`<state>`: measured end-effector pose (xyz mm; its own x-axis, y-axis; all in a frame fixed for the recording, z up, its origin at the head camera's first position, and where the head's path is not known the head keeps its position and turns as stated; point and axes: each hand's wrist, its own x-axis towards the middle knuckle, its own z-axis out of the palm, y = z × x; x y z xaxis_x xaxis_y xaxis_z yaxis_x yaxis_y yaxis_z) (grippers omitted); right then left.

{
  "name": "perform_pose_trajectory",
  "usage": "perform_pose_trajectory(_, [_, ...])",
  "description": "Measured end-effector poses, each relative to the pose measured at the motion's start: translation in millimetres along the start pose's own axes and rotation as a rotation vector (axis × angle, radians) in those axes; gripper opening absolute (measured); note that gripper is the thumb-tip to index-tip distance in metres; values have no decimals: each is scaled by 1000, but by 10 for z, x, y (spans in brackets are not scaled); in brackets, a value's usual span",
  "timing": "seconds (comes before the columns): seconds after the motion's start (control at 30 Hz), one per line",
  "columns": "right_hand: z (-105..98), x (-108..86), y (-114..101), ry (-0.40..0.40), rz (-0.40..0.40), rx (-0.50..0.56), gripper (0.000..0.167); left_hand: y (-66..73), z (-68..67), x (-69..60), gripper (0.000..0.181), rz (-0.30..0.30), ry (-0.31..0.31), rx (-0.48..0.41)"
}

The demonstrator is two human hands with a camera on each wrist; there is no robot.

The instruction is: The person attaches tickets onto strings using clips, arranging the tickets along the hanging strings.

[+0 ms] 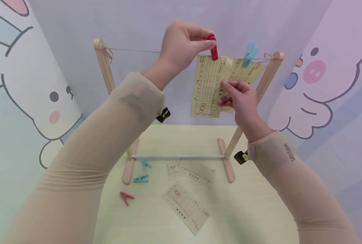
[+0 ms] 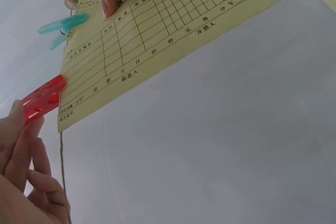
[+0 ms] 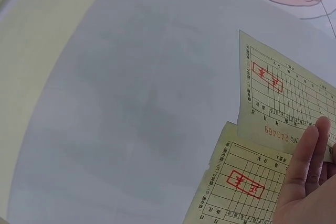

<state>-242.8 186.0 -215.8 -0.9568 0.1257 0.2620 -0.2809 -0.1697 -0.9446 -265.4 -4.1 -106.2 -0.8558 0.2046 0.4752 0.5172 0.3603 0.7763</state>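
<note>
My left hand pinches a red clothespin between thumb and fingers. In the left wrist view, the tip of that clothespin meets the top edge of a yellow printed receipt slip, which hangs at the string. With thumb and fingertips, my right hand pinches the slip's right edge. Behind that hand a second receipt slip hangs at the right, held to the string by a blue clothespin. Both slips show red stamped boxes in the right wrist view.
A wooden frame with a left post and right post carries the string. Below, a white bar joins its feet. On the table lie several loose slips, two blue clothespins and a red clothespin.
</note>
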Motion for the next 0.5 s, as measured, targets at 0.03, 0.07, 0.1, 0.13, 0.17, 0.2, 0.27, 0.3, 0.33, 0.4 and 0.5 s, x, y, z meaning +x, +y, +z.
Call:
perform_pose_trajectory(0.03, [-2, -1, 4, -4, 1, 2, 11, -4, 9, 1, 24, 0, -6, 12])
perform_pose_trajectory(0.07, [-2, -1, 8, -5, 0, 3, 12, -9, 17, 0, 25, 0, -12, 26])
perform_pose_trajectory(0.1, [-3, 0, 12, -2, -1, 0, 12, -11, 25, 0, 25, -2, -18, 42])
perform_pose_trajectory(0.13, [-5, 1, 16, 0, 0, 1, 12, -15, 32, -2, 25, -6, -24, 63])
perform_pose_trajectory(0.17, [-7, 0, 20, 1, 1, 1, 13, -19, 39, -2, 25, -8, -29, 80])
perform_pose_trajectory(0.2, [-11, -1, 21, -2, 3, 2, 13, -22, 44, -3, 26, -10, -34, 98])
perform_pose_trajectory(0.27, [-14, -3, 24, -5, 4, 6, 13, -30, 52, -4, 26, -11, -40, 143])
perform_pose_trajectory(0.3, [-17, -3, 26, -7, 6, 8, 13, -35, 54, -5, 27, -12, -42, 163])
perform_pose_trajectory(0.33, [-19, -5, 27, -9, 7, 9, 13, -39, 55, -5, 27, -14, -44, 180])
perform_pose_trajectory(0.4, [-24, -2, 31, -9, 10, 12, 13, -47, 54, -6, 28, -16, -45, 196])
perform_pose_trajectory(0.5, [-28, 9, 42, -1, 16, 10, 12, -57, 52, -7, 29, -18, -49, 211])
